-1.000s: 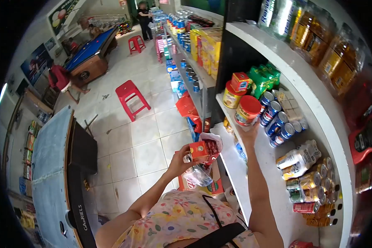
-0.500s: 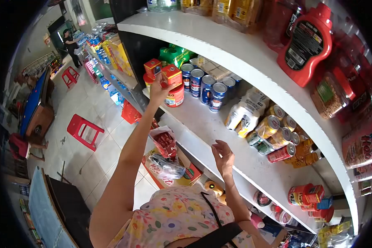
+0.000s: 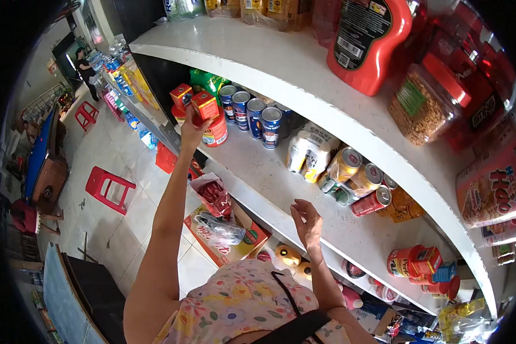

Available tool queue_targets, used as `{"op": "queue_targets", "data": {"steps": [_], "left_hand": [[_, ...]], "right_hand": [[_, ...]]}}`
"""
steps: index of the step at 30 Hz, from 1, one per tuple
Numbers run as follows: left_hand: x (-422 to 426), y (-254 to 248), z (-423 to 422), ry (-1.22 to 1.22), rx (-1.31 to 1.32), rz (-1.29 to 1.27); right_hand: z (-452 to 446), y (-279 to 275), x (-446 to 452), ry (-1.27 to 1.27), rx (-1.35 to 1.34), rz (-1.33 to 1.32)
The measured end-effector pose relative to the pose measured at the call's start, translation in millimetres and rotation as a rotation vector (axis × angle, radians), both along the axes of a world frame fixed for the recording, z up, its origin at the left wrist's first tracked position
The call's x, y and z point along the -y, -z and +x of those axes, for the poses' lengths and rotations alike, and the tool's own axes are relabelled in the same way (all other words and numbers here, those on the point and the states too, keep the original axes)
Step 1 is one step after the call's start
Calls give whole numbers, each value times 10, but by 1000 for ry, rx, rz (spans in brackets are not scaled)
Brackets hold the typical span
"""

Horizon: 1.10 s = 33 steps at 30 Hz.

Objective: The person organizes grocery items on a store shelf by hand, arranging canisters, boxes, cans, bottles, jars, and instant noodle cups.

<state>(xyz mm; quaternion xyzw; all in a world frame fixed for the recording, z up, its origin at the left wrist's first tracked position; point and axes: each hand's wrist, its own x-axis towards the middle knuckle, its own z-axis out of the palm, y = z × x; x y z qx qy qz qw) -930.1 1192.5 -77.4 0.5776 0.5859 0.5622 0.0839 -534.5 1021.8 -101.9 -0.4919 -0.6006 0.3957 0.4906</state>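
My left hand reaches to the far end of the middle shelf, its fingers closed on a small red-orange box at the top of a red-lidded tub. Another small red box sits just left of it. Blue cans stand to the right of the tub. My right hand hovers by the shelf's front edge with bent fingers apart, holding nothing. Wrapped white-and-yellow bottles and a red can lie beyond it.
Below the shelf are a cardboard box and an open bag of red packets. A red stool and a pool table are on the left. A person stands far back. The upper shelf curves overhead.
My left hand has carried the small box from low beside the bag up to the tub. My right hand has let go of the tub and drawn back. The view has swung right.
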Motion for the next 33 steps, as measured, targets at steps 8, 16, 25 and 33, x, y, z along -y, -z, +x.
{"op": "queue_targets", "data": {"steps": [8, 16, 25, 33], "left_hand": [[1305, 295, 1369, 156, 232, 30], [2493, 861, 2387, 673, 478, -403], [3001, 778, 3103, 883, 338, -346], [2700, 6, 4269, 1097, 256, -275]], "right_hand": [[496, -292, 393, 367, -28, 99], [1061, -469, 1474, 675, 49, 112], [2074, -316, 2381, 950, 99, 108], [2747, 2, 2080, 911, 242, 135]]}}
